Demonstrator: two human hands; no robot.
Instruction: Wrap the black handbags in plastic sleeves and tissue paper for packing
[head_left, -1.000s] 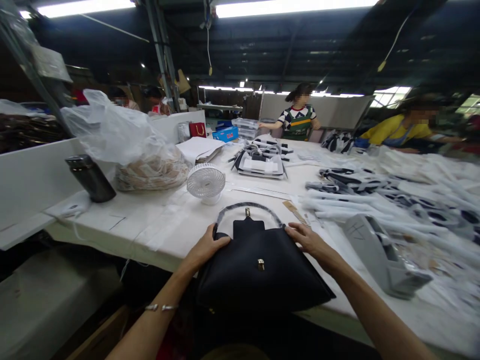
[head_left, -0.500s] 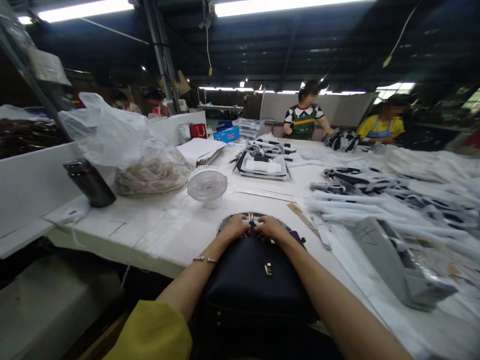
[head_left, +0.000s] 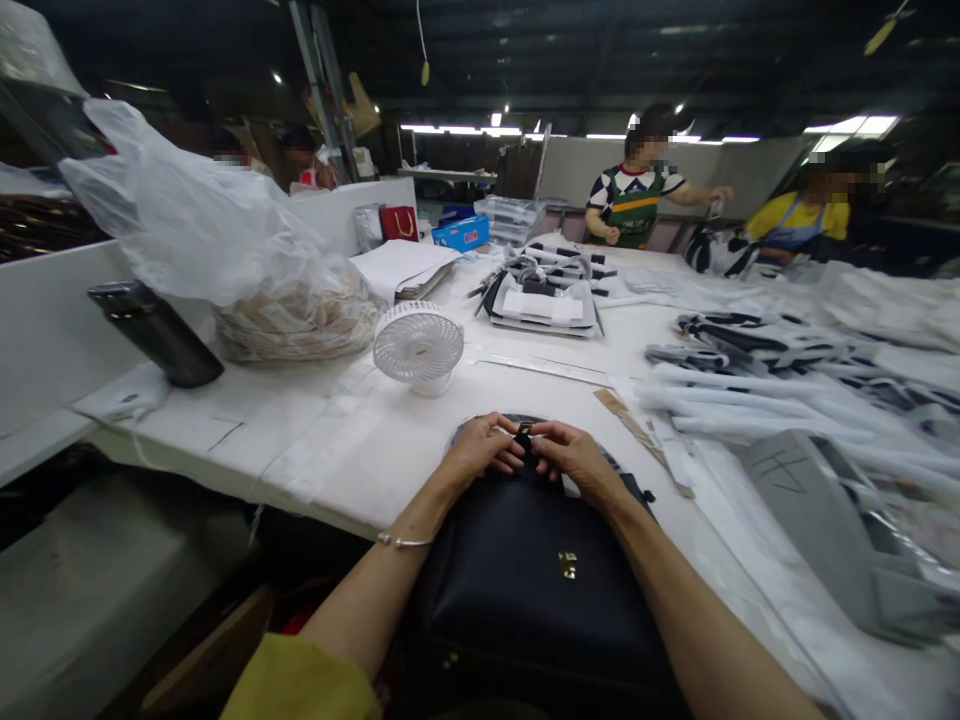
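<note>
A black handbag [head_left: 502,570] leans at the table's near edge, close to my body, with a gold metal clasp [head_left: 568,565] on its facing panel. From its far end rises a short black strap tab [head_left: 523,436] with a gold-coloured fitting. My left hand [head_left: 480,448] pinches this tab from the left, fingers curled. On the other side, my right hand [head_left: 574,458] grips the same tab between thumb and fingers. Part of the tab is hidden by the fingertips. Behind the hands, grey-and-clear wrapping shows around the bag's far rim.
A small white fan [head_left: 418,345] stands beyond my left hand. Further left are a dark tumbler [head_left: 161,335] and a plastic bag [head_left: 225,220] of bundled pieces. A grey bin [head_left: 832,530] sits right, near wrapped straps [head_left: 757,350]. Co-workers [head_left: 637,195] are across the table.
My fingers have closed in on the strap tab from both sides, and its gold fitting now tilts and shows less. The view has shifted slightly. A co-worker across the table has raised an arm.
</note>
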